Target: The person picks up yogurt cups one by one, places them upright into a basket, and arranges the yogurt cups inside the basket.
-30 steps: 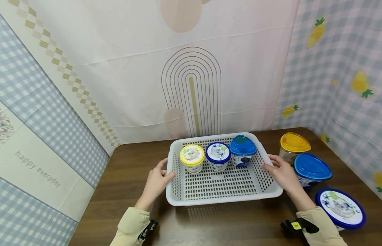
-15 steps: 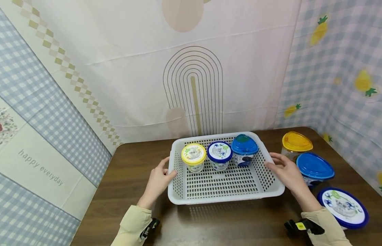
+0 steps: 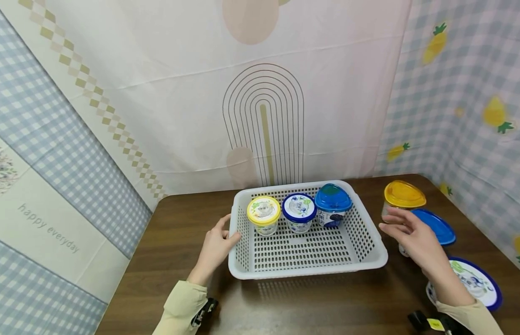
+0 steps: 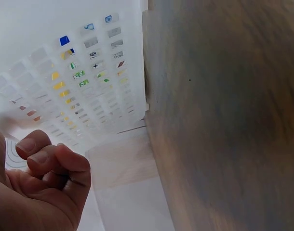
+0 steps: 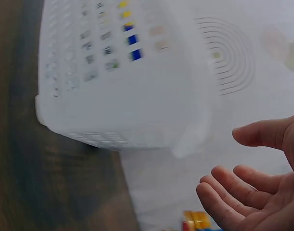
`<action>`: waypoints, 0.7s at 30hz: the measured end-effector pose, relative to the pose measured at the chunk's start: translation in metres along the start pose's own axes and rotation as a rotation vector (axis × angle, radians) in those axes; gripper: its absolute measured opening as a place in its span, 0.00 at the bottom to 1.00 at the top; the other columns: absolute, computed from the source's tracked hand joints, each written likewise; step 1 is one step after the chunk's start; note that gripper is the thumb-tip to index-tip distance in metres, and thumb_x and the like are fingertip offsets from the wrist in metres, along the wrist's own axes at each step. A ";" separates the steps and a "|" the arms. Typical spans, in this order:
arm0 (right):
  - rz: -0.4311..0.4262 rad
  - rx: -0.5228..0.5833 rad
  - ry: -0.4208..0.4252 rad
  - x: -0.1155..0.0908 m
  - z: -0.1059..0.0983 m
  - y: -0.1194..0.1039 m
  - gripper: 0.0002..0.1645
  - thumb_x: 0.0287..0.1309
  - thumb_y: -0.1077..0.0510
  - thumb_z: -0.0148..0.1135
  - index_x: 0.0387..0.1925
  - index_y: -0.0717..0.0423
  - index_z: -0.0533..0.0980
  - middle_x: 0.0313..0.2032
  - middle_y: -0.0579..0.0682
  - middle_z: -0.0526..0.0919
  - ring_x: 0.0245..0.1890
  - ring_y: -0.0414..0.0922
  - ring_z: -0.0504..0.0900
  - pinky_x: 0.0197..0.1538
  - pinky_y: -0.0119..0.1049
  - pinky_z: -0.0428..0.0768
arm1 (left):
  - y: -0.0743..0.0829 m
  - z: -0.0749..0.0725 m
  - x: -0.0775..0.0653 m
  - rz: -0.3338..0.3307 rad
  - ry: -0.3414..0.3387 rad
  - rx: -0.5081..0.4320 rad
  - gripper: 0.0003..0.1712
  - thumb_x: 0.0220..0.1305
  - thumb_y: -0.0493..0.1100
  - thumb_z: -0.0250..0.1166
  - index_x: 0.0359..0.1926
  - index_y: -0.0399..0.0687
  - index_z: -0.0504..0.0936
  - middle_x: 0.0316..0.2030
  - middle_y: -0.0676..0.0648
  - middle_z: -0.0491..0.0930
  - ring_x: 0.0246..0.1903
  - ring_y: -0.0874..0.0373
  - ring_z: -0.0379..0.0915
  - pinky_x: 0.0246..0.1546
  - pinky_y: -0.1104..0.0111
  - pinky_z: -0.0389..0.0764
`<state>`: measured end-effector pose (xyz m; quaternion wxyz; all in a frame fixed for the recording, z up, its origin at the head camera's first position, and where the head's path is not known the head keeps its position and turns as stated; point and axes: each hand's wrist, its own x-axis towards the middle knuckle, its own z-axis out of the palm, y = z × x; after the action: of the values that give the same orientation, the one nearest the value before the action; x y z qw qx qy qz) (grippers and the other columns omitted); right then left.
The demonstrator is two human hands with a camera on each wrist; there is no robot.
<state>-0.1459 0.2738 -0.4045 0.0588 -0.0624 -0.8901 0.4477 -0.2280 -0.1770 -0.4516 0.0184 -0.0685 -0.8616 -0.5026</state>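
A white plastic basket (image 3: 301,269) stands on the table with three lidded tubs in a row along its far side: a yellow-lidded tub (image 3: 264,211), a dark-blue-lidded tub (image 3: 299,208) and a blue-lidded tub (image 3: 333,200). My left hand (image 3: 214,246) grips the basket's left rim, thumb on the inner side; the wrist view shows its fingers curled by the perforated wall. Apart from the basket's right side is my right hand (image 3: 419,239), holding nothing. In the right wrist view, its fingers (image 5: 241,195) are loosely bent with a gap to the thumb.
On the right of the table (image 3: 180,218) stand a yellow-lidded container (image 3: 404,194), a blue-lidded one (image 3: 437,225) partly behind my right hand, and a round tub with a white and blue lid (image 3: 477,284), partly behind my forearm. Patterned cloth (image 3: 192,116) hangs behind the table.
My right hand has let go of the basket's right rim and moved to the right, toward the containers. The left hand stays on the basket, which has hardly moved.
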 end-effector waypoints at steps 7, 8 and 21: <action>-0.019 -0.034 0.066 -0.013 -0.021 0.004 0.45 0.67 0.38 0.61 0.74 0.60 0.61 0.57 0.51 0.79 0.52 0.36 0.75 0.46 0.32 0.76 | -0.003 -0.001 0.001 -0.004 0.007 -0.011 0.39 0.63 0.40 0.64 0.74 0.39 0.63 0.27 0.43 0.86 0.24 0.59 0.81 0.26 0.68 0.80; -0.012 -0.037 0.077 -0.015 -0.024 0.007 0.45 0.67 0.38 0.62 0.74 0.60 0.61 0.54 0.45 0.80 0.49 0.30 0.73 0.42 0.26 0.74 | -0.003 -0.001 0.001 -0.007 0.006 -0.013 0.39 0.63 0.40 0.64 0.74 0.39 0.63 0.27 0.43 0.86 0.24 0.59 0.81 0.26 0.68 0.80; 0.161 -0.098 0.212 -0.030 -0.054 0.065 0.50 0.70 0.39 0.56 0.78 0.64 0.49 0.68 0.74 0.62 0.59 0.59 0.72 0.57 0.44 0.78 | -0.001 0.001 0.000 0.005 0.008 -0.024 0.40 0.61 0.39 0.64 0.73 0.38 0.64 0.23 0.47 0.85 0.22 0.60 0.78 0.25 0.69 0.78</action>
<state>-0.1042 0.3498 -0.4266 0.1131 -0.1831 -0.8918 0.3979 -0.2280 -0.1768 -0.4533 0.0221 -0.0690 -0.8552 -0.5133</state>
